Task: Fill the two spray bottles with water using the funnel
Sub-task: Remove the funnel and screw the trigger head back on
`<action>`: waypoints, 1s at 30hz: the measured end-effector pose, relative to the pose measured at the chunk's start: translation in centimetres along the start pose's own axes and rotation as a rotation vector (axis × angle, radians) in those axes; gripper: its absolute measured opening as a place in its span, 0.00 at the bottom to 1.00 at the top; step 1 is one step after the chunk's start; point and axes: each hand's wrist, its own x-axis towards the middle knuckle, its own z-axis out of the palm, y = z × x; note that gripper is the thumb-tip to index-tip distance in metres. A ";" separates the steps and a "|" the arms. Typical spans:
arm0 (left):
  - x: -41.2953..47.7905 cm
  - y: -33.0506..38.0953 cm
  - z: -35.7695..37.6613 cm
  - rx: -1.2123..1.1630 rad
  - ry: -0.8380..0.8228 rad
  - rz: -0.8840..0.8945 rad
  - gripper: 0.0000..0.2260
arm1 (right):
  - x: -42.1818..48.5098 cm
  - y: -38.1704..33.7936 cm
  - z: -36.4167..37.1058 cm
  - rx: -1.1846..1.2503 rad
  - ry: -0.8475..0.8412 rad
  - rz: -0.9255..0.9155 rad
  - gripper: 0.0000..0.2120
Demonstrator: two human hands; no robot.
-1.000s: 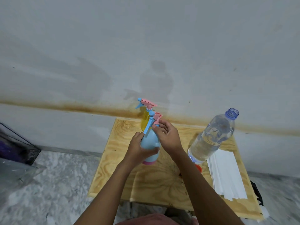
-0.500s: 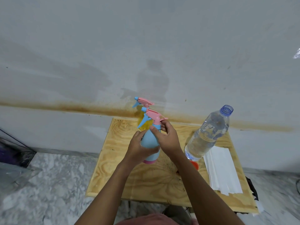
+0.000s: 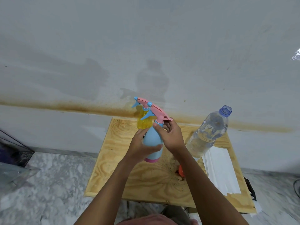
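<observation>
Plywood table (image 3: 113, 176), stained wall (image 3: 146, 46), marble floor (image 3: 56, 184), left grip (image 3: 141, 146) clasping blue spray bottle (image 3: 151, 137), right grip (image 3: 172, 135) pinching its neck

The spray head (image 3: 158, 111) of the blue spray bottle (image 3: 151, 140) has turned on its neck — a second ago its trigger (image 3: 146, 116) hung down toward the person, now the nozzle (image 3: 149, 104) points up and left. The right hand (image 3: 172, 137) has loosened — its fingers curl less tightly round the collar.
</observation>
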 end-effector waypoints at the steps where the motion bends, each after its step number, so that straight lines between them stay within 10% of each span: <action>1: 0.0 0.1 0.0 -0.007 0.003 -0.002 0.25 | 0.1 0.1 0.0 -0.028 0.002 0.007 0.17; 30: 0.5 1.1 0.3 -0.087 0.025 0.036 0.27 | -0.7 -0.1 1.3 0.098 0.163 -0.029 0.10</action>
